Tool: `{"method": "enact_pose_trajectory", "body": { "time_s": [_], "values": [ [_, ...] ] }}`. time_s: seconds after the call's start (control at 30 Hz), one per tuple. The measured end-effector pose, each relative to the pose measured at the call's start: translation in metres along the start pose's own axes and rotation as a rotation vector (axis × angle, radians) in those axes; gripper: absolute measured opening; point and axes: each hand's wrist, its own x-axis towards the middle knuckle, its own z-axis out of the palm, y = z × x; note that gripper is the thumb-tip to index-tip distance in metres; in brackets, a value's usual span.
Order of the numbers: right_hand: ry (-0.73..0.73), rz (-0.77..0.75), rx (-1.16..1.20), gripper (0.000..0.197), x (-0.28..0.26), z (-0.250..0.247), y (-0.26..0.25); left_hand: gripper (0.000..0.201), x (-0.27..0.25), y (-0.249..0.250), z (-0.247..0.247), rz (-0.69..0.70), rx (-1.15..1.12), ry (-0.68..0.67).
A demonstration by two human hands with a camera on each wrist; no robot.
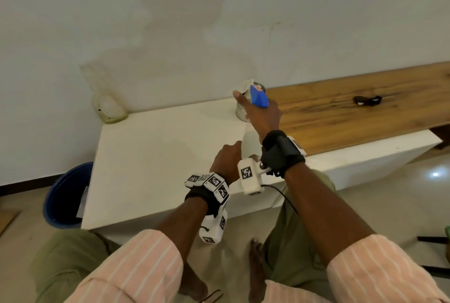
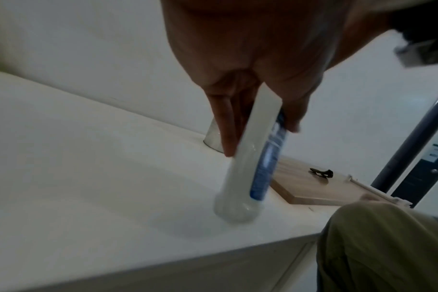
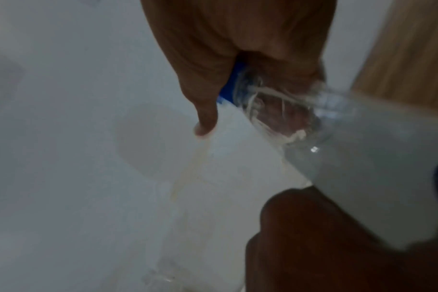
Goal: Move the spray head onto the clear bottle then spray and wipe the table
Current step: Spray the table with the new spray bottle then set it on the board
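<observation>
Right grip (image 1: 261, 113) curls around the blue spray head (image 1: 259, 96), left grip (image 1: 225, 159) holds the clear bottle (image 2: 248, 164)

1. The clear bottle (image 1: 248, 143) stands upright on the white table (image 1: 151, 156), toward the table's 3 o'clock side, just beside the wooden board. A blue label strip (image 2: 265, 158) runs down its side, and pale cloudy liquid fills its body.
2. The spray head (image 1: 259, 96) is blue with a red-and-white sticker on top. It sits at the bottle's neck, its nozzle pointing toward 11 o'clock.
3. The table is white and smooth, and a faint wet patch (image 3: 148, 138) shows on it at the bottle's 9 o'clock.
</observation>
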Motion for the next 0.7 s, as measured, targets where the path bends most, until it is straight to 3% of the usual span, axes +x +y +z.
{"method": "enact_pose_trajectory", "body": {
  "time_s": [0.1, 0.17, 0.27, 0.37, 0.7],
  "values": [
    [-0.118, 0.026, -0.229, 0.047, 0.0, -0.004, 0.014, 0.048, 0.016, 0.007, 0.007, -0.121, -0.066, 0.109],
    [-0.085, 0.013, -0.2, 0.043, 0.001, -0.006, 0.025, 0.047, 0.028, 0.01, 0.015, -0.142, -0.167, 0.126],
    [-0.03, -0.032, -0.157, 0.036, 0.011, -0.011, 0.03, 0.071, 0.042, 0.016, 0.014, -0.113, -0.296, 0.05],
    [-0.046, -0.027, -0.199, 0.032, 0.032, -0.02, 0.03, 0.094, 0.051, 0.02, 0.012, -0.086, -0.157, -0.044],
    [-0.12, 0.082, -0.289, 0.043, 0.083, -0.051, 0.035, 0.093, 0.055, 0.005, 0.021, -0.191, -0.111, -0.108]
  ]
}}
